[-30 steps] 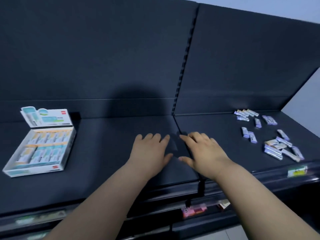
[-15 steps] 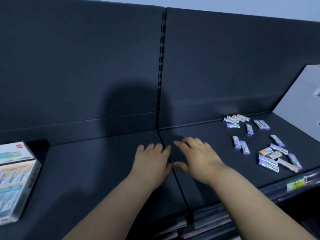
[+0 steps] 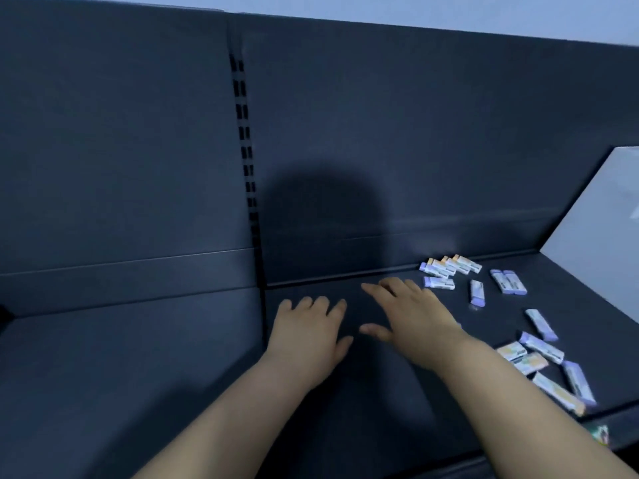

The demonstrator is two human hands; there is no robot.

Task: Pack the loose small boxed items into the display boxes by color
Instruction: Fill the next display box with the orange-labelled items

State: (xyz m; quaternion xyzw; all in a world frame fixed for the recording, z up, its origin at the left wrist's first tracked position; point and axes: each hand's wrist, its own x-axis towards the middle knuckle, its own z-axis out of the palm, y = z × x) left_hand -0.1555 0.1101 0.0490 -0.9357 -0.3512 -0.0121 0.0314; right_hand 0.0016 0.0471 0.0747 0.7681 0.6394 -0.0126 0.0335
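Observation:
Several loose small boxes lie scattered on the right part of the dark shelf (image 3: 138, 357). A row of orange and purple ones (image 3: 449, 266) sits near the back wall. A single purple box (image 3: 477, 293) and a purple pair (image 3: 508, 281) lie beside that row. More purple and orange boxes (image 3: 539, 354) are heaped near the front right edge. My left hand (image 3: 307, 337) hovers flat over the shelf with fingers straight, holding nothing. My right hand (image 3: 411, 312) is spread open just left of the boxes, also empty. No display box is in view.
The dark back panel (image 3: 415, 150) rises behind the shelf, with a slotted upright (image 3: 247, 167) dividing two bays. A pale wall (image 3: 598, 236) bounds the right end. A price label (image 3: 600, 433) sits on the front lip.
The view has swung right, so the display box on the left has left the frame. Both hands have shifted right, and my right hand now reaches closer to the loose boxes.

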